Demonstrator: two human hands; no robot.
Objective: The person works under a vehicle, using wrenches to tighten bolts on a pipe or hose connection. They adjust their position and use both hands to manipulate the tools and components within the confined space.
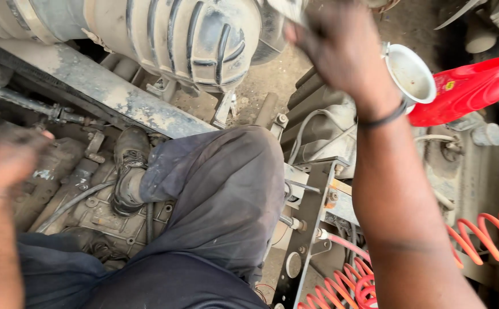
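A pale, flat piece (284,10), perhaps a rag or a strip of metal, sits at the very top edge of the head view, pinched in my right hand (341,48) just beside the ribbed end of a big dusty grey canister (204,40). The piece is cropped and blurred, so I cannot tell what it is. My right grip is curled narrow around it, knuckles toward the camera, a dark band at the wrist. My left hand (6,163) hovers blurred at the left edge over the grimy gearbox casing (89,212); I cannot tell whether that grip is open or closed, and it seems to touch nothing.

To do this well, I judge, I should keep my booted foot (128,171) planted on the casing and hold the right wrist steady, clear of the white funnel (412,74) and the red jug (467,88) that stand just behind the forearm. Red coiled air hoses (364,286) trail at the lower right, near a perforated black bracket (307,240). A dusty frame rail (106,94) runs beneath the canister.
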